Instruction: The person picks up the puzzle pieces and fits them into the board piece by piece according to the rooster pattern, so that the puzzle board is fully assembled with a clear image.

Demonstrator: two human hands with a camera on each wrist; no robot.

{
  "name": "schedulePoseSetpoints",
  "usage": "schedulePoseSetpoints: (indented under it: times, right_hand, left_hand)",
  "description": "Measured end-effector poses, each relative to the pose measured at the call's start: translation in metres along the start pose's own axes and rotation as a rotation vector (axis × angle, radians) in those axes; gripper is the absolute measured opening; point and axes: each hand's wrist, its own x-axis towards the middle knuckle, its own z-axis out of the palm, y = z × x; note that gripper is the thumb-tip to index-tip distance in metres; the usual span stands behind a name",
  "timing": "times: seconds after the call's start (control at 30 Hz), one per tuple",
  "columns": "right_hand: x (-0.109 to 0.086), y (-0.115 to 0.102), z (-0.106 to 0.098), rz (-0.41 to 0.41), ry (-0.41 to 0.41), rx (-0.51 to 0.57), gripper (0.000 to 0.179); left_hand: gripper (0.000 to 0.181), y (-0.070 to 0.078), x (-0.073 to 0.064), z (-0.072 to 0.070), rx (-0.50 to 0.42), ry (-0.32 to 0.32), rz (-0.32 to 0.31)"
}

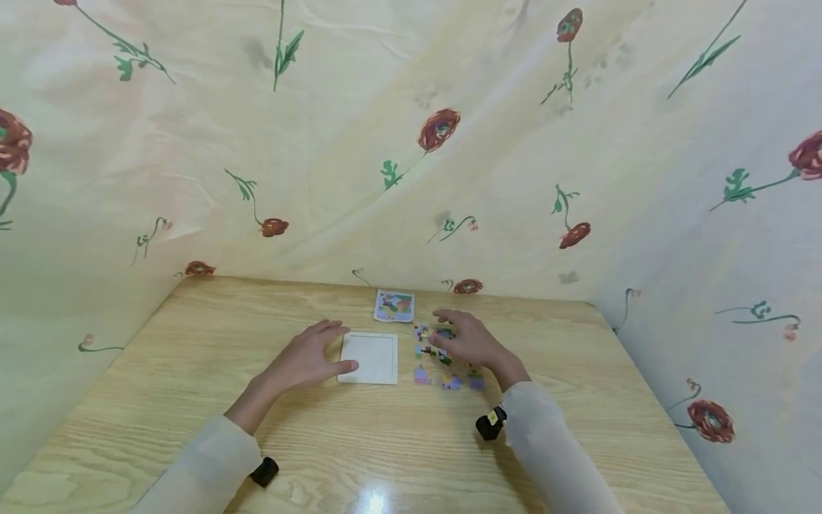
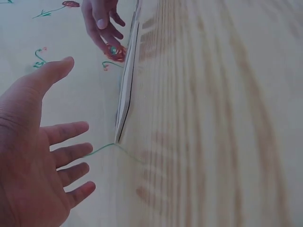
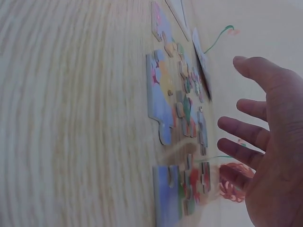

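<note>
A square white puzzle tray (image 1: 369, 358) lies flat on the table, its thin edge showing in the left wrist view. My left hand (image 1: 310, 358) hovers at the tray's left side, fingers spread and holding nothing. Right of the tray, several colourful jigsaw pieces (image 1: 451, 383) lie apart from one another in rows. Above them is my right hand (image 1: 472, 340), fingers loosely extended with nothing in them; it hides some of the pieces. In the right wrist view, a blue and yellow jigsaw piece (image 3: 161, 94) lies on the wood below the fingers.
A small picture card (image 1: 394, 306) lies behind the tray near the table's back edge. The wooden table (image 1: 359, 442) meets a flower-patterned cloth (image 1: 347, 150) at the back and sides. Each sleeve carries a black wrist camera (image 1: 491, 423).
</note>
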Motion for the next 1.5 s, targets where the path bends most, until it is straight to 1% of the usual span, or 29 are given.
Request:
schedulePoseSetpoints:
  times: [0.1,0.27,0.37,0.43,0.57,0.73,0.93,1.13,1.3,1.4,1.5]
  right_hand:
    - [0.004,0.002,0.003,-0.015,0.000,0.013,0.060]
    - [0.012,0.007,0.010,-0.025,0.004,0.022,0.051]
    - [0.016,0.007,0.013,-0.011,0.017,0.010,0.046]
    - [0.018,0.006,0.015,0.007,0.026,0.005,0.044]
    - [0.021,0.008,0.017,0.023,0.040,-0.018,0.040]
    - [0.024,0.009,0.019,0.012,0.060,-0.041,0.033]
    - [0.025,0.011,0.021,0.005,0.074,-0.066,0.031]
    - [0.027,0.011,0.024,0.024,0.079,-0.104,0.034]
    - [0.029,0.010,0.026,0.038,0.097,-0.123,0.032]
    - [0.030,0.010,0.026,0.034,0.109,-0.128,0.029]
    - [0.029,0.008,0.026,0.027,0.114,-0.110,0.027]
  left_hand:
    - [0.078,-0.003,0.001,0.001,-0.037,-0.015,0.012]
    - [0.068,-0.011,0.002,0.004,-0.123,-0.033,0.031]
    - [0.062,-0.016,0.004,0.006,-0.174,-0.047,0.021]
    - [0.059,-0.020,0.005,0.008,-0.178,-0.053,0.029]
    - [0.057,-0.026,0.008,0.011,-0.189,-0.056,0.022]
    - [0.056,-0.030,0.009,0.014,-0.200,-0.049,0.028]
    - [0.055,-0.031,0.010,0.015,-0.204,-0.045,0.037]
    - [0.056,-0.034,0.010,0.015,-0.207,-0.040,0.046]
    - [0.055,-0.034,0.011,0.016,-0.213,-0.041,0.048]
    - [0.054,-0.033,0.011,0.016,-0.207,-0.034,0.045]
    - [0.054,-0.032,0.011,0.016,-0.189,-0.026,0.048]
